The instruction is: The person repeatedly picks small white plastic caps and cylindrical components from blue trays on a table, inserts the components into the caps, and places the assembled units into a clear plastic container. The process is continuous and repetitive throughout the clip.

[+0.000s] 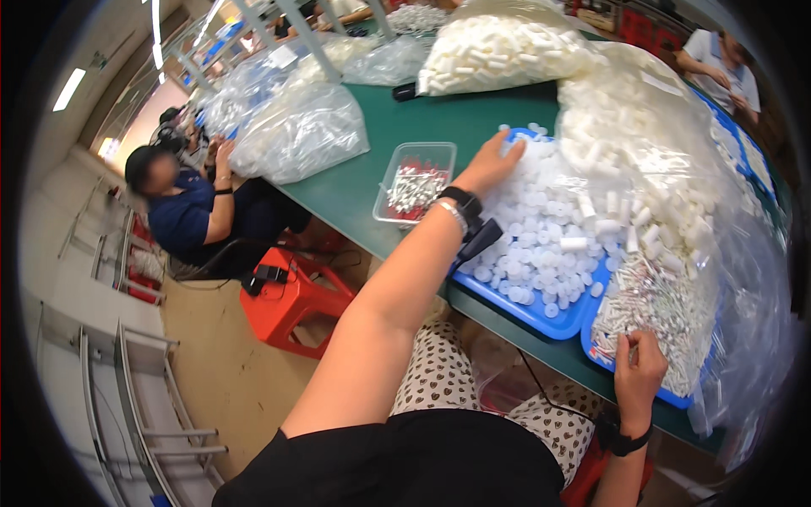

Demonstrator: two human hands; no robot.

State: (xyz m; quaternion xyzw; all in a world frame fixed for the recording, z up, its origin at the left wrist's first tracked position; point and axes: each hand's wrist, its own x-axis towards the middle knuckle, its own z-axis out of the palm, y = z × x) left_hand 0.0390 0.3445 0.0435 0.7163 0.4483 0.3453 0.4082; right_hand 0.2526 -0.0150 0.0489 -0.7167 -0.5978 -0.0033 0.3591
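Observation:
My left hand (492,166) reaches over the far left part of a blue tray (547,323) heaped with translucent white round plastic caps (541,266). Its thumb and forefinger are apart, and the other fingers are partly hidden. My right hand (639,369) is closed in a pinch at the near edge of a second tray, filled with small thin metal pieces (655,308). What lies between those fingertips is too small to make out. Left of my left hand stands a clear plastic box (393,205) of silvery and red small parts.
A large clear bag (634,110) of white cylinders spills over the trays at right. Another full bag (498,51) lies at the back. Crumpled clear bags (304,127) cover the table's left end, where a person (182,207) sits. A red stool (296,296) stands left of the table.

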